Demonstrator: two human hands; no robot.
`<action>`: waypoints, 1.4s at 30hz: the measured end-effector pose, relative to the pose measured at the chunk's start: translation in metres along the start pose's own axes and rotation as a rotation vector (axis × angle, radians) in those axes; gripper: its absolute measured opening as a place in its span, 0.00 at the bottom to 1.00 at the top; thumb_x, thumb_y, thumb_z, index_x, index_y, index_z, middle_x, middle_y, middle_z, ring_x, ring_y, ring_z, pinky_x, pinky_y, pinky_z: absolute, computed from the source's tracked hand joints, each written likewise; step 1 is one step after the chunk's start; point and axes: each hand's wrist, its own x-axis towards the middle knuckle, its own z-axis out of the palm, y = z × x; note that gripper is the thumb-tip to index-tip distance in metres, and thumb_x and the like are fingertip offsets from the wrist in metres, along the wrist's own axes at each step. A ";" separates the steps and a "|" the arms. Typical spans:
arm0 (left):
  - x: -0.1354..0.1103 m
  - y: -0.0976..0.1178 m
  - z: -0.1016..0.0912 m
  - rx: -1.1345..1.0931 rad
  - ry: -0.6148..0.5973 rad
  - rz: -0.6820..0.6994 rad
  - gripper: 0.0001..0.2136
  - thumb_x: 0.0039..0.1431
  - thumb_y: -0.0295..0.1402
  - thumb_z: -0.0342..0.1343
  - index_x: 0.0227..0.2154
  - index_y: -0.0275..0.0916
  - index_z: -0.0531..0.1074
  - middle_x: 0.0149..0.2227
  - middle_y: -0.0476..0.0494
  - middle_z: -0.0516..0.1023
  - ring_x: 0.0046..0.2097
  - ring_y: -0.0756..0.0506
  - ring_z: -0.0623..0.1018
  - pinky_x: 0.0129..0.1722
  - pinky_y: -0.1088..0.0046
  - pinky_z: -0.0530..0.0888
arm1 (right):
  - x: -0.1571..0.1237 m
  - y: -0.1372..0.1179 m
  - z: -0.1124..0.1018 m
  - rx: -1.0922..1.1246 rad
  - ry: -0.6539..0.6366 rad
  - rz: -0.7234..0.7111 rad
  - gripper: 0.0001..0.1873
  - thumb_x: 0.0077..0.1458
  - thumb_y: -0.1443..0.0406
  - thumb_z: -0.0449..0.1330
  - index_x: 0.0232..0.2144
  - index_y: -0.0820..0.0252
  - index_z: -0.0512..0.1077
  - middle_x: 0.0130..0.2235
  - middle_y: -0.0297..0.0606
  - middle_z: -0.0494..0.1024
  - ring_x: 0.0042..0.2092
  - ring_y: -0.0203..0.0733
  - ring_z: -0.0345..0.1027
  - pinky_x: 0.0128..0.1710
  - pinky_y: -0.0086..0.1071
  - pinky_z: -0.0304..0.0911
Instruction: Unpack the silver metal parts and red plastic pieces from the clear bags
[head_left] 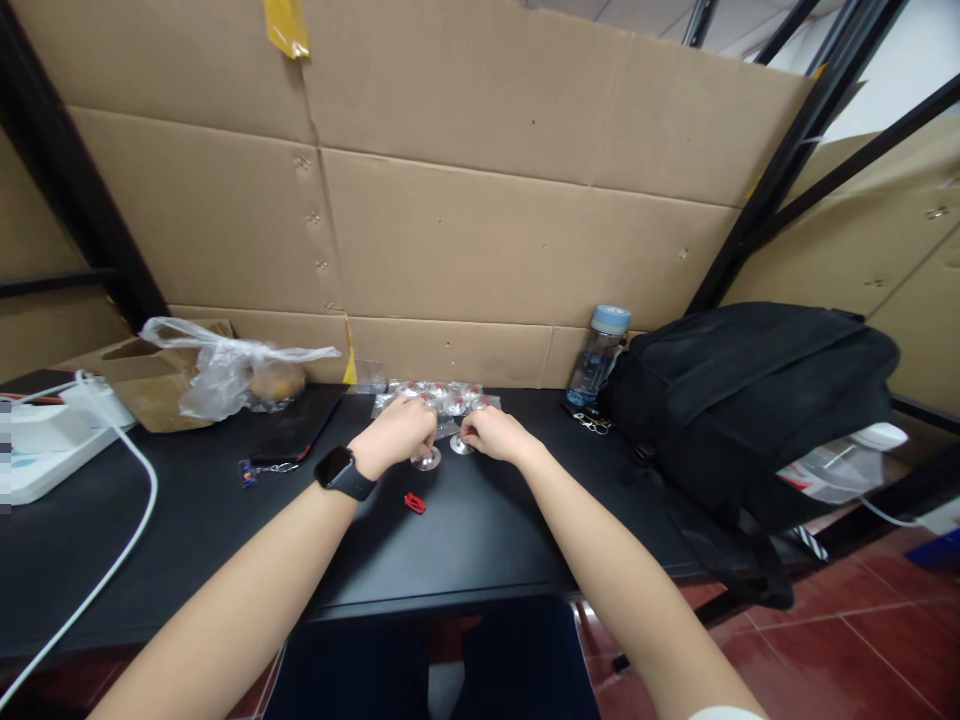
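Observation:
On the black table (480, 540), my left hand (397, 432), with a dark watch on its wrist, has its fingers closed on a clear suction cup (427, 460). Just to the right, my right hand (493, 434) pinches a second clear suction cup (459, 446). Both cups sit at table level with their round rims showing; my fingers hide their upper parts. A small red plastic piece (415, 503) lies nearer to me, below the left cup. Behind my hands are several clear packets (435, 388) with red parts inside, partly covered by my hands.
At left stand a white power strip (67, 440) with its cable, a plastic bag (225, 370), and a dark flat case (292, 430) with a keychain (259, 470). A water bottle (596, 355) and black backpack (750, 400) occupy the right. Cardboard (465, 240) walls the back.

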 end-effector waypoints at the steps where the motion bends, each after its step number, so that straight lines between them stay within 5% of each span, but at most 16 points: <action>1: 0.000 0.000 0.000 0.016 -0.035 0.032 0.11 0.42 0.29 0.71 0.14 0.43 0.73 0.26 0.45 0.77 0.41 0.40 0.77 0.47 0.65 0.66 | 0.000 0.000 0.000 0.008 -0.005 -0.003 0.07 0.52 0.70 0.64 0.25 0.54 0.77 0.31 0.37 0.79 0.35 0.44 0.73 0.29 0.29 0.58; 9: -0.006 -0.005 -0.016 0.031 -0.038 0.129 0.07 0.58 0.29 0.60 0.25 0.44 0.77 0.50 0.44 0.75 0.57 0.37 0.67 0.57 0.57 0.61 | -0.003 -0.001 -0.005 0.123 -0.008 -0.133 0.08 0.52 0.74 0.61 0.25 0.58 0.72 0.32 0.38 0.76 0.37 0.40 0.69 0.36 0.29 0.60; 12: -0.003 -0.008 -0.024 -0.020 0.023 0.099 0.08 0.65 0.36 0.53 0.33 0.45 0.77 0.56 0.44 0.70 0.58 0.37 0.65 0.56 0.55 0.62 | 0.000 -0.001 -0.015 0.330 0.230 -0.175 0.05 0.57 0.70 0.59 0.29 0.59 0.72 0.34 0.37 0.74 0.37 0.39 0.68 0.41 0.31 0.61; 15: 0.002 -0.011 -0.027 -0.083 0.173 0.026 0.11 0.69 0.40 0.48 0.38 0.44 0.74 0.58 0.43 0.68 0.59 0.37 0.64 0.57 0.53 0.62 | 0.005 0.000 -0.022 0.537 0.510 -0.071 0.06 0.60 0.64 0.57 0.32 0.60 0.72 0.36 0.37 0.73 0.38 0.39 0.67 0.42 0.32 0.62; 18: 0.007 -0.012 -0.024 -0.155 0.323 -0.043 0.11 0.69 0.40 0.48 0.40 0.43 0.73 0.57 0.42 0.67 0.59 0.38 0.64 0.58 0.53 0.61 | 0.008 -0.002 -0.022 0.695 0.609 0.009 0.09 0.60 0.60 0.57 0.32 0.59 0.72 0.38 0.38 0.73 0.40 0.41 0.67 0.43 0.33 0.63; 22: 0.010 -0.007 -0.014 -0.223 0.392 -0.087 0.09 0.69 0.39 0.48 0.40 0.43 0.72 0.56 0.42 0.68 0.58 0.39 0.66 0.59 0.54 0.61 | 0.010 -0.014 -0.014 0.934 0.596 0.049 0.13 0.58 0.55 0.60 0.33 0.59 0.72 0.41 0.39 0.74 0.40 0.41 0.68 0.41 0.33 0.66; 26: 0.011 0.002 -0.006 -0.251 0.409 -0.058 0.09 0.69 0.38 0.49 0.40 0.42 0.72 0.53 0.43 0.69 0.56 0.41 0.67 0.59 0.57 0.62 | 0.011 -0.028 -0.004 1.192 0.449 0.054 0.17 0.54 0.51 0.64 0.33 0.58 0.69 0.48 0.41 0.75 0.38 0.38 0.72 0.35 0.31 0.70; 30: 0.010 0.005 -0.004 -0.243 0.413 -0.050 0.09 0.68 0.39 0.51 0.39 0.42 0.74 0.51 0.43 0.71 0.54 0.41 0.69 0.57 0.59 0.64 | 0.008 -0.030 -0.005 1.346 0.336 0.099 0.20 0.51 0.50 0.67 0.34 0.57 0.67 0.45 0.38 0.76 0.33 0.35 0.75 0.32 0.30 0.72; 37: 0.009 0.010 -0.008 -0.174 0.379 -0.076 0.09 0.66 0.41 0.54 0.38 0.43 0.76 0.48 0.44 0.73 0.52 0.40 0.70 0.55 0.58 0.65 | 0.003 -0.021 -0.015 1.409 0.187 0.102 0.22 0.51 0.56 0.69 0.48 0.53 0.73 0.46 0.39 0.77 0.35 0.38 0.77 0.39 0.36 0.75; 42: 0.007 -0.001 -0.008 -0.086 0.243 -0.079 0.13 0.69 0.42 0.48 0.44 0.41 0.71 0.45 0.41 0.76 0.47 0.41 0.75 0.48 0.63 0.70 | 0.004 -0.016 -0.015 1.280 0.253 0.113 0.25 0.47 0.57 0.72 0.48 0.55 0.74 0.46 0.40 0.78 0.35 0.38 0.77 0.36 0.33 0.74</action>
